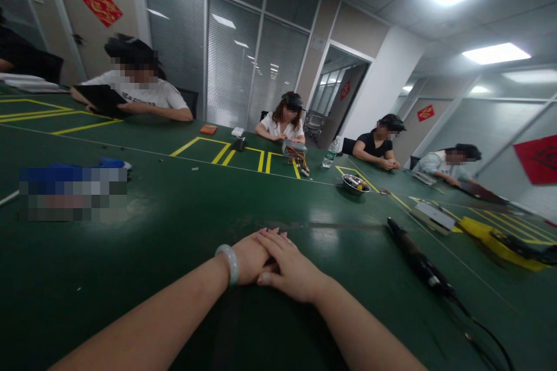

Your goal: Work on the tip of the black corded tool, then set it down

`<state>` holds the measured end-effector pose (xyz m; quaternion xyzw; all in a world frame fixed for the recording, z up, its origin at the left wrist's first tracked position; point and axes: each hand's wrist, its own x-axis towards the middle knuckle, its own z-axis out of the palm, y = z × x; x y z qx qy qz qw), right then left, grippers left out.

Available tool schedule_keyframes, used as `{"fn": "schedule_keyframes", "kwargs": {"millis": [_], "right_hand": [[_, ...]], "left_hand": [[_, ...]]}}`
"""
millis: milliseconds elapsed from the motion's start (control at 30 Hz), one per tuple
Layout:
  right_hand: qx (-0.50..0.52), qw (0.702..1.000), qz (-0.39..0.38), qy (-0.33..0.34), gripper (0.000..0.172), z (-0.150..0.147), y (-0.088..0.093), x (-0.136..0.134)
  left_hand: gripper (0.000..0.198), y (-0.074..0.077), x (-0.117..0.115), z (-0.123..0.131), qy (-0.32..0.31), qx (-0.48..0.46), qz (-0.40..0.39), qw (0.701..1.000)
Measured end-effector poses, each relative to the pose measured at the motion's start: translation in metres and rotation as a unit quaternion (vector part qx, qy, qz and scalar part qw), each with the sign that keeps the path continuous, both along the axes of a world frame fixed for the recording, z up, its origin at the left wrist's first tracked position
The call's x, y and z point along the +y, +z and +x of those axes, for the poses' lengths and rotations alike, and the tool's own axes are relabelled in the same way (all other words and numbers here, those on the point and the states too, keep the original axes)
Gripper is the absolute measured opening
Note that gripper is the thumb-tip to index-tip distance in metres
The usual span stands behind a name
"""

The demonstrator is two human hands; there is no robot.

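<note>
My left hand [247, 256], with a pale jade-like bangle [232, 265] on its wrist, lies on the green table [183, 243]. Across it rests my right hand [296, 269], its fingers stretched out flat over the back and fingers of the left. No object shows in either hand; the left fingers are partly covered. To the right lies a black electric screwdriver [420, 264] with its cord [483, 327] running toward the front edge.
Farther right are a metal bowl [354, 185] of small parts, a white box [433, 217] and a yellow tray [491, 240]. A blurred blue-and-white item [73, 188] lies left. Across the table, several people sit near a wired metal unit [295, 149] and a water bottle [331, 152].
</note>
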<state>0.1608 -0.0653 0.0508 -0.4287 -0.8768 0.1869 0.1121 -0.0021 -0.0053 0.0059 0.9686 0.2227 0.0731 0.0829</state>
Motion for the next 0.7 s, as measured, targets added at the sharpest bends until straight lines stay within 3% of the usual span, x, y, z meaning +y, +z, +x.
{"fn": "schedule_keyframes", "kwargs": {"millis": [67,133,167,233,300,367,400,467,700], "right_hand": [[-0.013,0.999,0.011,-0.04,0.068,0.019,-0.002,0.012],[-0.024,0.983,0.054,-0.172,0.063,0.052,-0.005,0.027],[-0.026,0.959,0.089,-0.267,0.064,0.074,-0.006,0.033],[-0.026,0.864,0.178,-0.47,0.069,0.123,-0.009,0.041],[-0.028,0.725,0.263,-0.636,0.073,0.174,-0.013,0.039],[-0.036,0.605,0.306,-0.734,0.076,0.217,-0.02,0.03],[-0.045,0.572,0.31,-0.758,0.076,0.236,-0.024,0.025],[-0.073,0.551,0.296,-0.777,0.075,0.265,-0.031,0.016],[-0.117,0.547,0.16,-0.813,0.071,0.318,-0.043,0.019]], "left_hand": [[0.063,0.004,-0.001,-0.001,0.004,-0.024,-0.012,1.0],[0.061,0.008,-0.002,-0.004,0.009,-0.04,-0.035,0.999],[0.061,0.01,-0.002,-0.005,0.011,-0.043,-0.049,0.998],[0.06,0.012,-0.002,-0.007,0.009,-0.045,-0.073,0.996],[0.06,0.013,-0.003,-0.008,0.008,-0.049,-0.086,0.995],[0.06,0.014,-0.003,-0.009,0.008,-0.049,-0.09,0.995],[0.06,0.015,-0.003,-0.009,0.009,-0.048,-0.09,0.995],[0.06,0.015,-0.004,-0.009,0.007,-0.048,-0.089,0.995],[0.061,0.012,-0.003,-0.009,0.003,-0.052,-0.088,0.995]]}}
